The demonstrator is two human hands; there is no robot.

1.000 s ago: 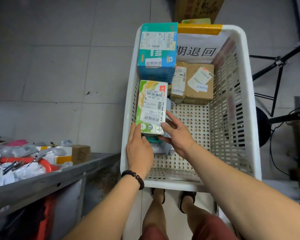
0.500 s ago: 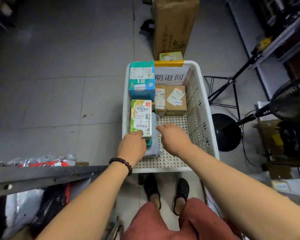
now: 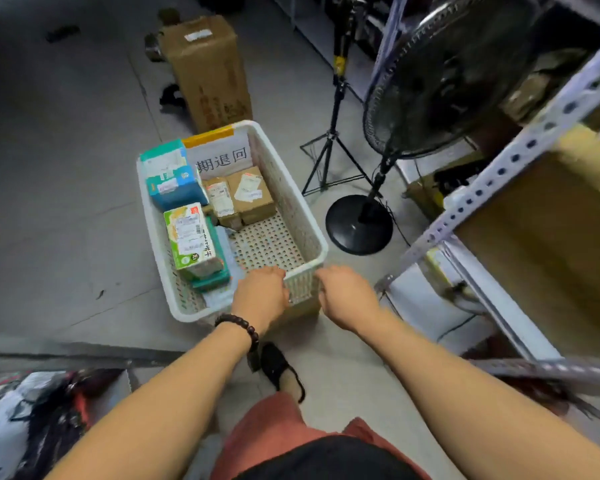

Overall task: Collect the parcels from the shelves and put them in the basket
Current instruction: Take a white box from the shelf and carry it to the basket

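In the head view our left hand (image 3: 261, 296) and right hand (image 3: 347, 296) sit at the near rim of the white perforated plastic basket (image 3: 194, 315), fingers curled under so we cannot tell their grip, with the green-and-white carton parcel (image 3: 191, 240) lying inside just beyond the left hand.

Both bare forearms stretch forward and down, near each other, the left hand (image 3: 262, 296), a bead bracelet (image 3: 239, 326) at its wrist, and the right hand (image 3: 347, 296) both knuckles-up, fingers loosely curled under, empty.
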